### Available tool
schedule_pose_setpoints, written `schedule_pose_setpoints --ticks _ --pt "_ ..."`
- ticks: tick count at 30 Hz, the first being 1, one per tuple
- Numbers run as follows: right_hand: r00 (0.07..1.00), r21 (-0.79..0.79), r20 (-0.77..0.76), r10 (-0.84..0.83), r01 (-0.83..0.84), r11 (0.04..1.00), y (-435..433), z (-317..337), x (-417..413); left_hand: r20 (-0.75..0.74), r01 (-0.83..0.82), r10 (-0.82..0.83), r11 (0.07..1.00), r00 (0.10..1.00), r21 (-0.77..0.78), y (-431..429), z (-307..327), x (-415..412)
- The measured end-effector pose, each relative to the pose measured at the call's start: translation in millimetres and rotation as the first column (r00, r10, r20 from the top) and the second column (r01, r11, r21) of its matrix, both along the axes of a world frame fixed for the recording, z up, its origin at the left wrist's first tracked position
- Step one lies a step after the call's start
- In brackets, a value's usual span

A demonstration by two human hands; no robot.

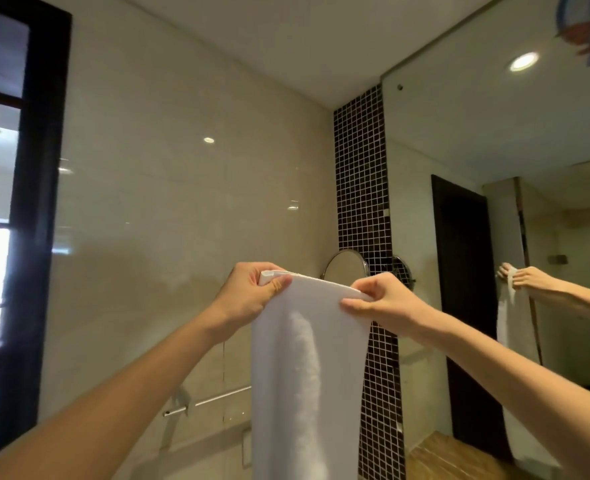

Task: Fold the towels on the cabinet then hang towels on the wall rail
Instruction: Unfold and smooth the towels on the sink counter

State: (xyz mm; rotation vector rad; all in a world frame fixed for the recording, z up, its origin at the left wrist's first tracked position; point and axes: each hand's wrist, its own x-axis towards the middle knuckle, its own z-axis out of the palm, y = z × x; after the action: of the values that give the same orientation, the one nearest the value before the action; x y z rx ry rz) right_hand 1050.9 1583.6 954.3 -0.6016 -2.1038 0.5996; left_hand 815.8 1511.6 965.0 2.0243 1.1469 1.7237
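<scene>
A white towel (307,368), folded lengthwise into a long strip, hangs straight down in front of me at chest height. My left hand (252,292) pinches its top left corner, thumb in front. My right hand (380,303) pinches the top right corner the same way. The top edge is stretched level between both hands. Below and behind the towel, a chrome wall rail (214,398) runs along the beige tiled wall; its right part is hidden by the towel.
A round shaving mirror (345,265) sticks out from the dark mosaic tile strip (363,188). A large wall mirror (515,202) on the right reflects my arms and the towel. A wooden counter corner (439,455) shows at bottom right, a dark door frame (37,202) at left.
</scene>
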Motion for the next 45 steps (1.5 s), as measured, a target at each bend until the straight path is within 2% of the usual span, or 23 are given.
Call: schedule_pose_setpoints --ticks 4,10,15,27,31,36,45 --pt "0.998 -0.055 -0.050 0.047 -0.049 0.997 -2.9 6.6 -3.4 -0.144 -0.078 0.082 0.996 0.986 0.038 -11.6 6.4 -9.5" --pt "0.997 0.006 -0.074 0.003 -0.003 1.000 -11.9 14.1 -11.8 -0.256 -0.171 0.168 0.985 0.952 0.014 -23.3 11.2 -18.6" --pt "0.992 0.117 -0.093 -0.088 0.098 0.988 -29.4 20.9 -10.8 -0.240 -0.178 0.181 0.983 0.954 0.033 -35.9 14.6 -16.3" --pt "0.984 0.132 -0.116 -0.136 0.151 0.980 -79.5 18.2 20.5 -0.221 -0.162 0.177 0.983 0.959 0.084 -74.1 13.4 18.9" --pt "0.983 0.130 -0.118 -0.137 0.152 0.980 -96.4 13.1 30.9 -0.165 -0.169 0.181 0.982 0.970 0.084 -90.0 3.5 32.2" --pt "0.980 0.121 -0.153 -0.130 0.149 0.981 -139.6 8.2 44.4 -0.041 -0.098 0.102 0.990 0.994 0.097 -123.1 -6.6 50.4" --pt "0.964 0.177 -0.164 -0.209 0.237 0.955 -232.9 18.4 72.2 -0.024 0.019 -0.016 0.990 1.000 0.142 -201.3 2.8 77.0"
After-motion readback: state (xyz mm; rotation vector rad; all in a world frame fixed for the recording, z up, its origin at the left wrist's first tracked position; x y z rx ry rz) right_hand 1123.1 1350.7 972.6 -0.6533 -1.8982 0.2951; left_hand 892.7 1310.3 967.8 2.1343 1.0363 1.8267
